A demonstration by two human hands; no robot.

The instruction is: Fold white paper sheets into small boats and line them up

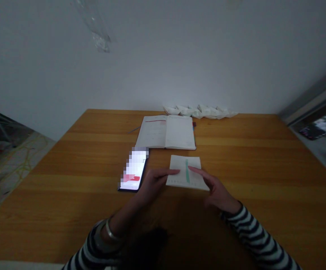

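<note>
Wooden table [250, 150] | open notebook [179, 131], far | white paper [179, 179], nearer us | our left hand [153, 182], seemingly pinching its left edge | our right hand [220, 193], forefinger extended at green strip [187, 175], other fingers unclear | we judge: steadying paper; next calls for light pressure

Nothing readable: marks on open notebook [167, 132], white booklet [183, 178], phone screen [135, 167] indistinct.

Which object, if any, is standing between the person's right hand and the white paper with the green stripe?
Nothing visible: the right hand has a finger on the white paper, at its green stripe. The smartphone lies off to the left, and the open notebook lies beyond.
</note>
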